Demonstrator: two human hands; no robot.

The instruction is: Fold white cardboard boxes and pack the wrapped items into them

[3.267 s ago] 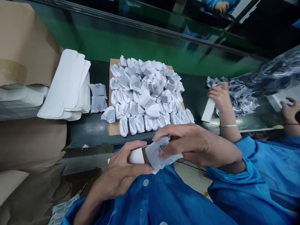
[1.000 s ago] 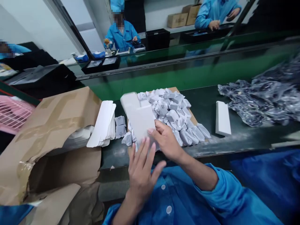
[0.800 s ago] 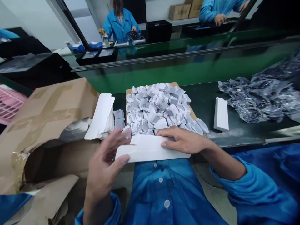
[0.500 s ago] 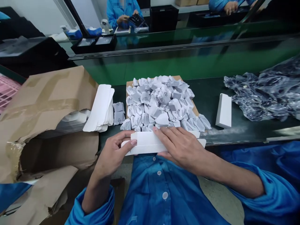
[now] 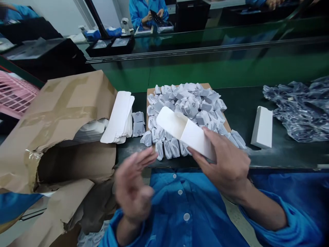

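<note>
**Right hand (image 5: 228, 164) clamps white box (image 5: 198, 138)**

The white box tilts over the pile of wrapped packets (image 5: 191, 104), its flap pointing away and left. The right thumb and fingers pinch its near end. The left hand (image 5: 135, 187), blurred, hangs apart from the box, thumb and fingers parted. Flat cartons (image 5: 117, 118) lie left of the pile; a second box (image 5: 262, 127) rests right.

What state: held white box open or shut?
Open at one end: white box, held in the right hand, shows its inside beside the extended flap.
</note>
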